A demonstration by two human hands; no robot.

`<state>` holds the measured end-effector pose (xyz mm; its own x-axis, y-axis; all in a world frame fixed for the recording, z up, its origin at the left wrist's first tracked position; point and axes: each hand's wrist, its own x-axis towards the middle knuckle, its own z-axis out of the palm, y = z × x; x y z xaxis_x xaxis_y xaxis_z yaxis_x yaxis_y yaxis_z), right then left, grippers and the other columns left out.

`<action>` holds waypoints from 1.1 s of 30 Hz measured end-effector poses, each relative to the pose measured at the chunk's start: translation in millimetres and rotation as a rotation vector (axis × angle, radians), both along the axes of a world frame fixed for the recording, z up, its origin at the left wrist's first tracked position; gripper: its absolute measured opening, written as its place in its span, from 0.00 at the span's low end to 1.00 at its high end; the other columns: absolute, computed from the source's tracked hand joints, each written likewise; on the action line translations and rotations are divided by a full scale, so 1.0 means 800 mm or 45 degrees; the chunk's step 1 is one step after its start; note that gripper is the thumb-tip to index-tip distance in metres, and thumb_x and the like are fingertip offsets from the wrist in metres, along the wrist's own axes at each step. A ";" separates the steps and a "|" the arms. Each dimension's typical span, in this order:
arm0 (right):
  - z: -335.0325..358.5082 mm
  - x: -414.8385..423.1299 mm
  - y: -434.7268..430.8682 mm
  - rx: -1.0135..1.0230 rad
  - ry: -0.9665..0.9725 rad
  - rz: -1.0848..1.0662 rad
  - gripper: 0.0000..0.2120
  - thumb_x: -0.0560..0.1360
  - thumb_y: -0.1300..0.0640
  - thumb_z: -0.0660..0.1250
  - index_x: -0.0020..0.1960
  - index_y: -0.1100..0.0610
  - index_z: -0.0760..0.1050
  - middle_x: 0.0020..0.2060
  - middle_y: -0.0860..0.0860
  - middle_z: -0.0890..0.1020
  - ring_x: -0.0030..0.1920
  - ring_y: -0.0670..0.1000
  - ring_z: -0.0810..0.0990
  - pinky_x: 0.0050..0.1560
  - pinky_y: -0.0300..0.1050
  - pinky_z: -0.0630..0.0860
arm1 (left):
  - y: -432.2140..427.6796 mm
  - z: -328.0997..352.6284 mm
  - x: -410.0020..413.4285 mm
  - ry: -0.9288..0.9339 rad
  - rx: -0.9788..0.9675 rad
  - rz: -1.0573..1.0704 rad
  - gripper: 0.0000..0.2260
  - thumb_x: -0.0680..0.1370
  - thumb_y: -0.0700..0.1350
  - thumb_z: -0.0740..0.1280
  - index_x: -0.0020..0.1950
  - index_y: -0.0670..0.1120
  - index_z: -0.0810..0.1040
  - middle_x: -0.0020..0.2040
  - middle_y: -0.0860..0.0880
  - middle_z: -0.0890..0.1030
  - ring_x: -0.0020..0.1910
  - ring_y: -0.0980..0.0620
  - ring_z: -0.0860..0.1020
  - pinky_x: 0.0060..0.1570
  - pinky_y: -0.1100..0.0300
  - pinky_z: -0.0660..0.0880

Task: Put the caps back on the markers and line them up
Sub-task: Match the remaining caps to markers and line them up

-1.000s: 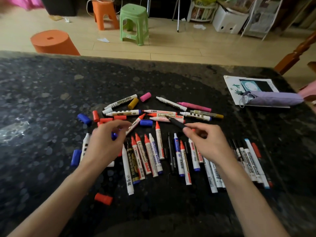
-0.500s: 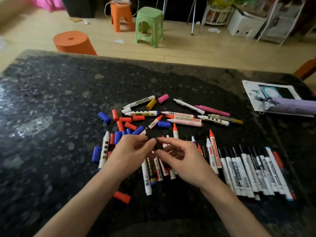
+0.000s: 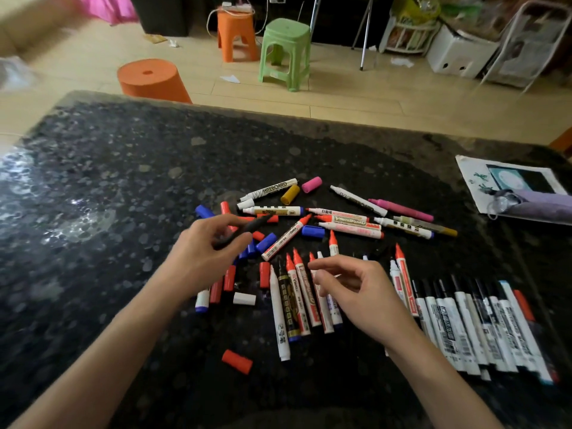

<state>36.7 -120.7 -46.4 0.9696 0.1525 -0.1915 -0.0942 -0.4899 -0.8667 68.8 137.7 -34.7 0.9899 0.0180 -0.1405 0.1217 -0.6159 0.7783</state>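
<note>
My left hand (image 3: 201, 258) holds a thin black marker (image 3: 247, 228) between thumb and fingers, above the loose red and blue caps. My right hand (image 3: 356, 292) hovers with loosely curled fingers over a row of uncapped red-tipped markers (image 3: 298, 298) and holds nothing. A lined-up row of black-capped markers (image 3: 464, 329) lies at the right. A loose pile of markers (image 3: 343, 220) lies further back. Single caps lie about: red (image 3: 236, 361), white (image 3: 244, 299), blue (image 3: 313, 231), pink (image 3: 311, 184), yellow (image 3: 290, 194).
All of this lies on a dark speckled table (image 3: 123, 181). At the right edge a printed sheet (image 3: 473, 178) lies under a purple pouch (image 3: 544, 207). Beyond the table's far edge stand an orange stool (image 3: 151, 80) and a green stool (image 3: 286, 51).
The hands were together on the black marker; now they are apart. My left hand has carried it up and to the left, and my right hand has let go.
</note>
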 end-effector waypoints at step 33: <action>-0.011 0.008 -0.004 -0.139 -0.032 -0.035 0.09 0.81 0.53 0.71 0.57 0.42 0.84 0.51 0.37 0.85 0.52 0.38 0.83 0.58 0.46 0.82 | 0.066 -0.015 0.013 0.185 0.492 0.216 0.12 0.76 0.50 0.75 0.60 0.53 0.82 0.47 0.56 0.82 0.54 0.50 0.81 0.57 0.48 0.78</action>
<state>43.2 -124.2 -55.1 0.9778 0.1053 -0.1813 -0.0880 -0.5788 -0.8107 79.0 190.3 -46.4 0.9390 0.2570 -0.2287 0.3371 -0.8202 0.4622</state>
